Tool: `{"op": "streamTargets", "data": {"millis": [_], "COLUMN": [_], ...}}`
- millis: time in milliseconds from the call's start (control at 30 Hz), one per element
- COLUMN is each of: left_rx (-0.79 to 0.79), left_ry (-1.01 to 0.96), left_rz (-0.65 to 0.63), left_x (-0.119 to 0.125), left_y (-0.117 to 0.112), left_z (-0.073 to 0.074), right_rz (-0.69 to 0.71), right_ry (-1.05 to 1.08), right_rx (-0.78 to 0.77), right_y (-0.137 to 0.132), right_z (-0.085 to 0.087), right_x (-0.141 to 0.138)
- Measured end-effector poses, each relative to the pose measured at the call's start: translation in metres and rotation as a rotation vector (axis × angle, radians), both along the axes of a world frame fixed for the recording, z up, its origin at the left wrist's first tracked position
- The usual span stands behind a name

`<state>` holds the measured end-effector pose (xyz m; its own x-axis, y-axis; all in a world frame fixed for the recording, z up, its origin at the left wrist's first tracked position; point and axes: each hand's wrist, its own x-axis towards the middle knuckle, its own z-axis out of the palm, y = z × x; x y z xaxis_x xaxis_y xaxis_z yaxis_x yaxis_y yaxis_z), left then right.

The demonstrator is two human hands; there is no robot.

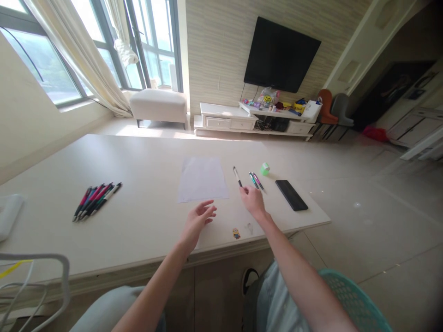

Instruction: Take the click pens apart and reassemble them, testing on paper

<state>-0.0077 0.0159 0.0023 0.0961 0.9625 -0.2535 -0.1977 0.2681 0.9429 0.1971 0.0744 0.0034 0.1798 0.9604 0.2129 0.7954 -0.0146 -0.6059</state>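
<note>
My right hand (pixel 253 201) reaches over the pale table (pixel 145 221), its fingertips closed on the near end of a white-and-black pen (pixel 237 176) that lies on the tabletop. Two more pens (pixel 256 180) lie just right of it, apart from the hand. My left hand (pixel 199 221) hovers open, fingers loosely spread, just below the sheet of white paper (pixel 201 179) and holds nothing. A bundle of several red, blue and black pens (pixel 96 199) lies far to the left.
A black phone (pixel 291 195) and a small green tape roll (pixel 265 168) lie at the table's right end. A small cartoon sticker (pixel 236 233) sits near the front edge. A teal chair (pixel 353 299) is under me. A white wire rack (pixel 34 286) stands at lower left.
</note>
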Motion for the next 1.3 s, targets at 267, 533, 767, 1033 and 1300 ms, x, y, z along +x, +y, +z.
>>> {"op": "streamTargets", "data": {"millis": [267,533,767,1033,1300], "left_rx": [-0.027,-0.021,-0.006,0.043,0.305], "left_ry": [0.032,0.042,0.069,0.217,0.65], "left_rz": [-0.1,-0.11,-0.119,-0.058,0.479], "left_x": [-0.008,-0.021,-0.036,-0.077,-0.184], "left_y": [-0.006,-0.009,-0.015,-0.024,-0.014], "left_z": [0.001,-0.001,0.001,0.012,0.02], "right_rz": [-0.205,-0.234,-0.256,-0.232,-0.138], "right_ry": [-0.359,-0.361,-0.351,-0.328,-0.362], "right_rx": [-0.225,-0.281,-0.295,-0.274,-0.17], "right_y": [0.029,0.031,0.03,0.019,0.012], "right_z": [-0.014,-0.018,-0.02,-0.013,-0.018], "right_x": [0.046,0.052,0.059,0.058,0.048]}}
